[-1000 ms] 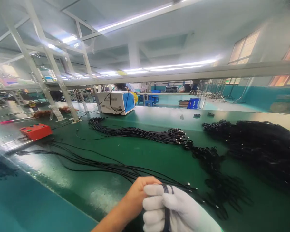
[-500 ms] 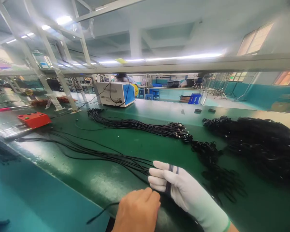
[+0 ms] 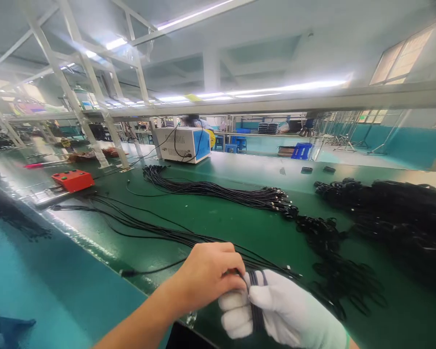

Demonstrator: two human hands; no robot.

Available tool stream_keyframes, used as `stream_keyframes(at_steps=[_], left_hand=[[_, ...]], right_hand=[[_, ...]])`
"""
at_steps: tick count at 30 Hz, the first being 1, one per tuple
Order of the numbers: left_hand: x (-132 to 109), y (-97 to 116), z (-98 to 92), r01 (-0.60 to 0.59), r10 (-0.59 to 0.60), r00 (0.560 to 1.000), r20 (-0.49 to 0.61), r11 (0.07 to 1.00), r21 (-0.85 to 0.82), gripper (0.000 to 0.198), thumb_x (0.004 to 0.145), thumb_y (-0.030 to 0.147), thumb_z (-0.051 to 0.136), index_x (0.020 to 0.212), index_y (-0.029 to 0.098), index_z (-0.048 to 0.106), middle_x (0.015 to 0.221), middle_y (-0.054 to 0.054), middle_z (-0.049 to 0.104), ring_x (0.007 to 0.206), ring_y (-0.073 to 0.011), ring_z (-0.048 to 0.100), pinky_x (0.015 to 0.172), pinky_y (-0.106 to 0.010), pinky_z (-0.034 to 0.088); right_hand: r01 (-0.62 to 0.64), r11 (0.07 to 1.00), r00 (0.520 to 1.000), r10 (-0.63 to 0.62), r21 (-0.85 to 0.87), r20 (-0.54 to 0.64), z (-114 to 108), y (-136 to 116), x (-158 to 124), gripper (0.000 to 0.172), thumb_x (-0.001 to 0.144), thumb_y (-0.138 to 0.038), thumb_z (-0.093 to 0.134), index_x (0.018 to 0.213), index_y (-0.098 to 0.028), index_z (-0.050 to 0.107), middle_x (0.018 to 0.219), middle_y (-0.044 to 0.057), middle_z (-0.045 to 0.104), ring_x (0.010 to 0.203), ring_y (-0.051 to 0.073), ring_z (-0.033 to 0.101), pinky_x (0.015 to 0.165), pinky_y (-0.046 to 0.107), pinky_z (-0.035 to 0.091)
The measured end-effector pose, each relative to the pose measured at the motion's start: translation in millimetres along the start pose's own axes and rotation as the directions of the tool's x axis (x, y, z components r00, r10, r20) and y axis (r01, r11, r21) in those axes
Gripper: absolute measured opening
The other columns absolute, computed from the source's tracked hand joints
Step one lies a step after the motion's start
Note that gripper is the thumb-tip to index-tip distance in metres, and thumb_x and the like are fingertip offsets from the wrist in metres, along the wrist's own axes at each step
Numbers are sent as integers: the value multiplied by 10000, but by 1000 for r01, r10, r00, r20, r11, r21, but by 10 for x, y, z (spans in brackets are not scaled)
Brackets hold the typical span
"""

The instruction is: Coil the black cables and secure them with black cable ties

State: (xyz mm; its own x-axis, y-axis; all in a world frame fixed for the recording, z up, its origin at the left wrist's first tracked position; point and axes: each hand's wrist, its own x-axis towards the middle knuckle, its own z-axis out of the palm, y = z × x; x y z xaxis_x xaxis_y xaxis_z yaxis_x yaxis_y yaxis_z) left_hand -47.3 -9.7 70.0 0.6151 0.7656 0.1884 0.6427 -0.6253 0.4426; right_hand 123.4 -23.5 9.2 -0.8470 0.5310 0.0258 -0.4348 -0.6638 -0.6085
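Note:
My left hand point(image 3: 216, 271), bare, pinches a black cable point(image 3: 156, 269) just beside my other hand. The cable's free end with a dark plug point(image 3: 127, 273) sticks out to the left, by the table's front edge. My right hand point(image 3: 276, 305) wears a white glove. Several turns of the cable point(image 3: 255, 303) go round its fingers, and the thumb presses on them. Behind both hands a loose bunch of black cables point(image 3: 148, 228) runs across the green table point(image 3: 210, 220); part of it is hidden by my hands.
Farther back lies a bundle of straight cables point(image 3: 210, 189) with metal-tipped ends. Coiled black cables point(image 3: 396, 208) are heaped at the right. A red control box point(image 3: 72, 181) stands at the left, and a white-and-blue machine point(image 3: 183, 145) at the back. A shelf beam point(image 3: 276, 104) crosses overhead.
My left hand has risen and come against the gloved hand, drawing the cable end up. The gloved fingers have curled, with the thumb now on the turns. The view has shifted slightly left.

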Motion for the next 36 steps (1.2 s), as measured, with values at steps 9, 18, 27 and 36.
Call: stream_keyframes(at_steps=[9,18,27,36], left_hand=[[97,-279,397,290,-260,954,151,664,-690,226,783,277,545,797,122,709,737,-25,664,701,-143,566,649,-225,432],[-175,-73,692,532,-532,847,-19,846,44,265,876,188,362,883,229,624,817,-33,663,730,-182,630,600,-237,384],[-195,125,728,191,-155,980,-122,900,392,171,794,109,440,736,210,564,675,-3,638,545,-185,593,454,-288,193],[79,-45,95,-322,377,926,-1,794,516,215,841,311,575,682,191,492,673,32,563,618,-139,469,563,-286,261]], right_hand=[[-28,972,997,11,234,72,-15,31,102,426,609,-178,777,746,-170,373,650,-62,219,568,60,259,569,215,201],[425,905,859,-391,33,-330,-190,-175,58,261,797,-204,638,1040,-118,595,847,49,599,785,153,571,814,364,429],[423,902,788,-416,-92,-454,-230,-194,23,337,786,-223,658,1094,-107,589,1069,135,651,950,244,630,944,452,405],[217,962,947,-248,-164,-206,-251,34,96,133,822,-179,595,931,-107,618,775,50,608,711,128,546,678,279,411]])
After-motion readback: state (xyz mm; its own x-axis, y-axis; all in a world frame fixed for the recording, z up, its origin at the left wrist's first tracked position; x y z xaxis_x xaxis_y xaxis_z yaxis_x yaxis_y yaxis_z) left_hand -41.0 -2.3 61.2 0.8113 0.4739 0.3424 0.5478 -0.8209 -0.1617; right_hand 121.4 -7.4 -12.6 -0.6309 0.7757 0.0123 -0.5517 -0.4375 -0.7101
